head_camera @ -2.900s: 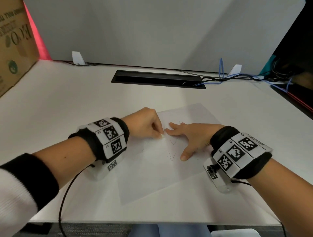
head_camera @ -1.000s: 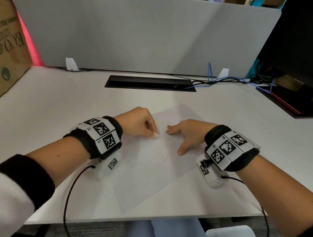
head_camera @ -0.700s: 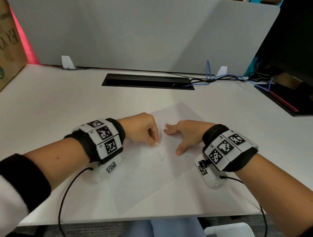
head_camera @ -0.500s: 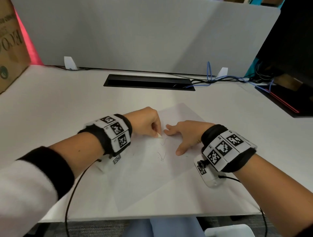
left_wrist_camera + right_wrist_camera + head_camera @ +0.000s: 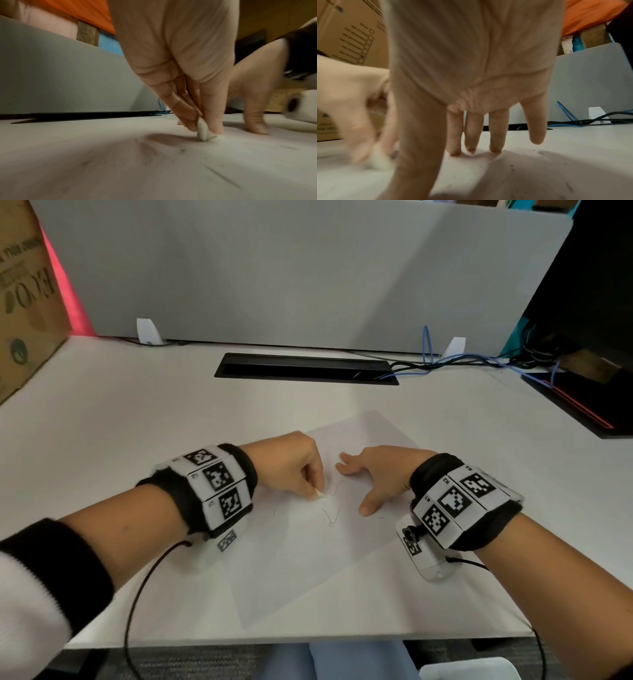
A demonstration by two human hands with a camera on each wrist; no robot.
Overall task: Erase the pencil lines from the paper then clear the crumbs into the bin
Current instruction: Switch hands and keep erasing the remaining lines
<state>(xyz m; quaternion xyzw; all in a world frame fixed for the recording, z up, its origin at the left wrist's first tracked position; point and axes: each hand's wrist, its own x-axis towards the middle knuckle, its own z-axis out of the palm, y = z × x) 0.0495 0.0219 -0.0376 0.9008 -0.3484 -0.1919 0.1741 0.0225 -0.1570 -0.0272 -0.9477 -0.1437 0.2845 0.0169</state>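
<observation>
A white sheet of paper point(image 5: 318, 559) lies on the desk with faint pencil lines point(image 5: 331, 517) near its middle. My left hand point(image 5: 291, 470) pinches a small white eraser point(image 5: 320, 494) point(image 5: 203, 130) and presses its tip on the paper just left of the lines. My right hand point(image 5: 373, 474) lies spread on the paper with straight fingers point(image 5: 471, 135) pressing it flat, to the right of the eraser. Dark eraser crumbs point(image 5: 511, 167) point(image 5: 181, 150) lie scattered on the sheet. No bin is in view.
A black cable slot point(image 5: 305, 369) is set in the desk behind the paper, with blue and black cables point(image 5: 445, 361) running right. A cardboard box point(image 5: 24, 302) stands at far left, a grey partition point(image 5: 274, 275) behind, dark equipment point(image 5: 582, 405) at right.
My left hand has rubbed the eraser back and forth over the lines and now sits slightly nearer me; the upper lines look fainter. My right hand stays pressed on the paper.
</observation>
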